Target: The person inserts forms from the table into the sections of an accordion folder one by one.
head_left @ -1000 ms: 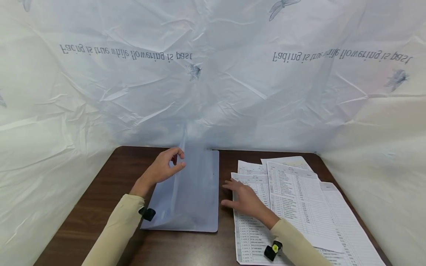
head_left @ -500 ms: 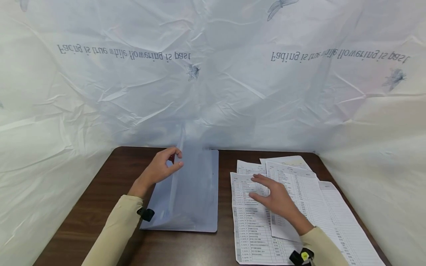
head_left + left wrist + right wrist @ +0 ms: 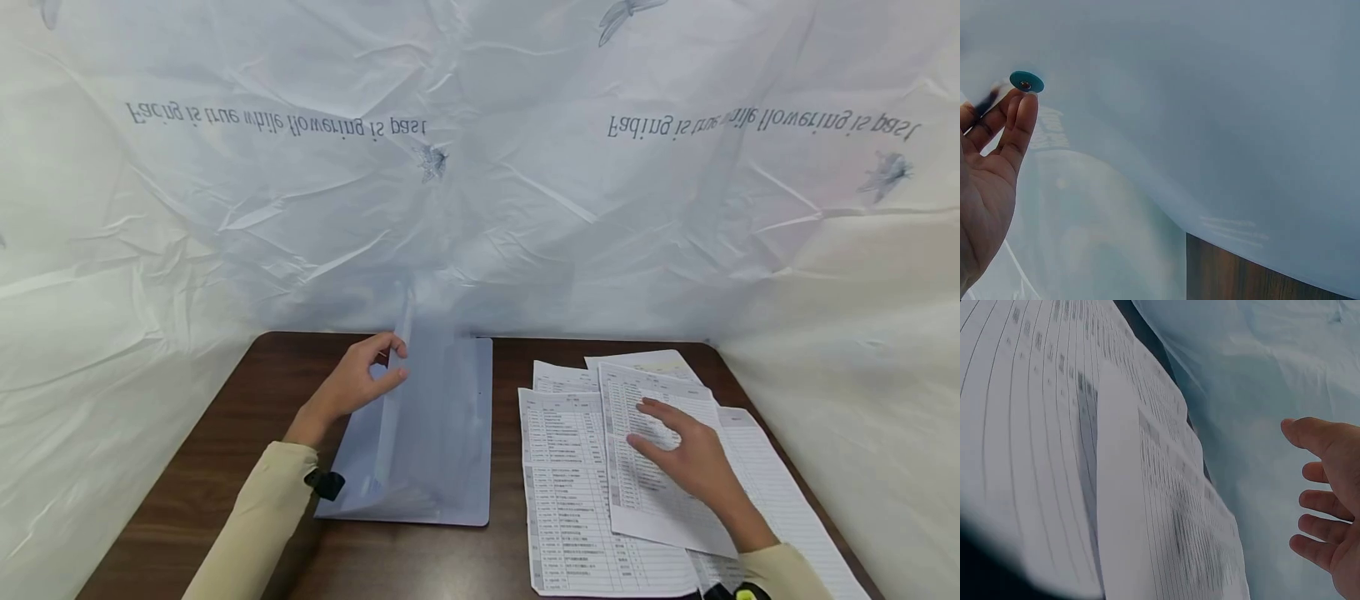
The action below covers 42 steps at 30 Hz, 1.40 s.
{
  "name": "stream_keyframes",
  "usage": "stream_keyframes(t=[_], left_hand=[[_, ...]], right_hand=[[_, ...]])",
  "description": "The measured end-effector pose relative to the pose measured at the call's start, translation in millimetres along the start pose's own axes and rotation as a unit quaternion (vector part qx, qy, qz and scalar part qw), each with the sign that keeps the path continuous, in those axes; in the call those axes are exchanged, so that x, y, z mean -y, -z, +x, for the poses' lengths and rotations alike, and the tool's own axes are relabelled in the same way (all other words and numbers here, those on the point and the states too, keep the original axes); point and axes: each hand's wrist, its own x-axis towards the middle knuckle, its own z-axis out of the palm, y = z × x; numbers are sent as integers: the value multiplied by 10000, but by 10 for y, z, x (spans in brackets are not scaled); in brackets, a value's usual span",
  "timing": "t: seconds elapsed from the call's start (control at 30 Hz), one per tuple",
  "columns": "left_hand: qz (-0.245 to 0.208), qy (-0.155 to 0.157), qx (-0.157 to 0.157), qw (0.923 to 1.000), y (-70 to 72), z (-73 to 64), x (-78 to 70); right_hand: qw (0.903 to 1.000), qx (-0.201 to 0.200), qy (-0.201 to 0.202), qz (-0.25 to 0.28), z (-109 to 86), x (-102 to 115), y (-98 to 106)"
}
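Note:
My left hand (image 3: 350,385) pinches the raised edge of a translucent bluish plastic folder (image 3: 457,425) lying on the table. In the left wrist view, a round teal button (image 3: 1026,81) on the folder shows at the fingertips of that hand. The lifted plastic sheet spans most of that view. My right hand (image 3: 693,450), fingers spread and loosely bent, is over a printed sheet (image 3: 630,492) on top of overlapping papers and holds nothing. In the right wrist view, the thumb and fingers stand apart from the printed papers (image 3: 1179,506).
Several printed sheets overlap on the right of the dark wooden table (image 3: 217,467), some near its right edge. A white wrinkled plastic sheet (image 3: 525,208) with printed words surrounds the table at the back and sides. Bare wood lies between folder and papers.
My right hand has moved right, from the left edge of the papers to over the upper sheet. The left hand has stayed nearly still, holding the folder's edge up.

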Motion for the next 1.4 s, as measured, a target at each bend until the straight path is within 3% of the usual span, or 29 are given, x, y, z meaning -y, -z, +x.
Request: stream_keyframes(t=[0.2, 0.53, 0.8, 1.0, 1.23, 1.4], left_hand=[[-84, 93, 78, 9999, -2, -9, 18], [-175, 17, 84, 9998, -1, -13, 16], [-97, -89, 9, 9999, -6, -23, 40], [-104, -124, -15, 9999, -3, -24, 36], [-21, -126, -38, 9999, -7, -24, 59], [-35, -107, -79, 9999, -8, -27, 63]], right_hand=[[9986, -12, -475, -238, -124, -210, 160], [9868, 431, -1395, -695, -312, -598, 303], [9694, 679, -2195, -865, -349, -856, 376], [9533, 908, -2811, -634, -373, -959, 423], [9500, 770, -2967, -592, -434, -995, 423], [9404, 1003, -3180, -665, -450, -998, 420]])
